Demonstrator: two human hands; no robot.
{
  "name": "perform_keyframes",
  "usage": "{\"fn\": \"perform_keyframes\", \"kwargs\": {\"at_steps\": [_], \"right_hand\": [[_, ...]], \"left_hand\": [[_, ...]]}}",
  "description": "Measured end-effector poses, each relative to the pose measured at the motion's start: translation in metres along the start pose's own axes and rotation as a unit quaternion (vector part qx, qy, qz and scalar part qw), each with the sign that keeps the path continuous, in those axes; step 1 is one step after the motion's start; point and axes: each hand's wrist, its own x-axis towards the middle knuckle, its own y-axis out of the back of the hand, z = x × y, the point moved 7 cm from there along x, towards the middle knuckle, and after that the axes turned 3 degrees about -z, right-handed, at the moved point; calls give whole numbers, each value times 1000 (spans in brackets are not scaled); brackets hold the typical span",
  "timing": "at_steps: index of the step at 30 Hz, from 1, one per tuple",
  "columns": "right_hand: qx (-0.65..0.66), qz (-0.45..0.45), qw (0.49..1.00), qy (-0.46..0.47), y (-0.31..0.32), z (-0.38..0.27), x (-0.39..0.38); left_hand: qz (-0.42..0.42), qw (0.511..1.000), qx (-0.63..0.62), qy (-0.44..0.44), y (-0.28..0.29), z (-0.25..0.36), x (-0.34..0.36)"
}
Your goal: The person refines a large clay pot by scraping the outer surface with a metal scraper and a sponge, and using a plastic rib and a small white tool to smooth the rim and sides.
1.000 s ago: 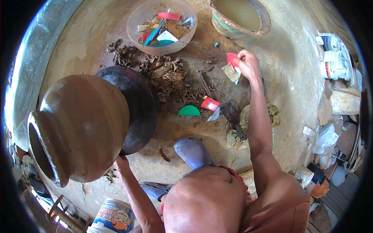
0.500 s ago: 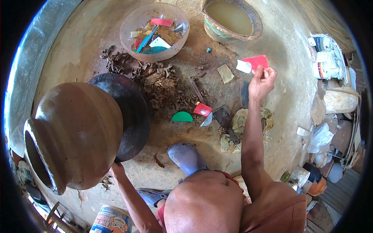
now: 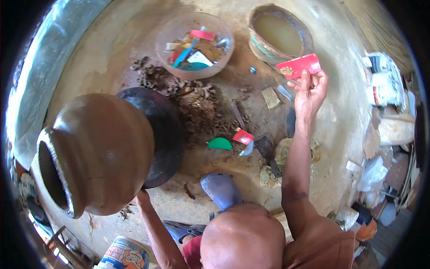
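My right hand [image 3: 311, 92] pinches a flat red rectangular scraper [image 3: 301, 66] near the water basin, with a smear of clay at its left end. A big round brown clay pot [image 3: 107, 152] with a wide mouth stands at the left, on a dark round turntable [image 3: 168, 139]. At the turntable's near rim is my left hand [image 3: 142, 196], its fingers hidden under the edge. On the floor between my hands lie a green half-round scraper [image 3: 220, 143], a smaller red scraper [image 3: 243, 136], a pale blade [image 3: 247, 148] and a dark spatula [image 3: 268, 152].
Clay scraps [image 3: 192, 96] are heaped beyond the turntable. Behind them stands a clear plastic bowl [image 3: 163, 33] of tools, beside a basin [image 3: 309, 38] of murky water. A white strip [image 3: 284, 93] lies near a tan square [image 3: 270, 97]. Bags and clutter [image 3: 380, 130] line the right side.
The white piece against the red scraper has left my right hand, and a white strip now lies on the floor below. The whole view has shifted slightly; my left hand stays at the turntable.
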Motion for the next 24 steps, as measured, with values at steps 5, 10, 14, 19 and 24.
{"fn": "perform_keyframes", "kwargs": {"at_steps": [5,10,14,19,24], "right_hand": [[-138,-173,965,143,-141,-43,32],[-456,-407,775,160,-286,4,38],[-566,-472,664,128,-331,73,38],[-586,-467,657,78,-326,86,33],[-595,-454,658,80,-330,87,33]], "left_hand": [[19,999,-31,13,-2,1,2],[30,998,-43,18,-2,0,0],[37,998,-52,22,-6,-6,-2],[48,997,-56,31,0,-5,-8],[47,997,-56,38,-2,-5,-11]]}}
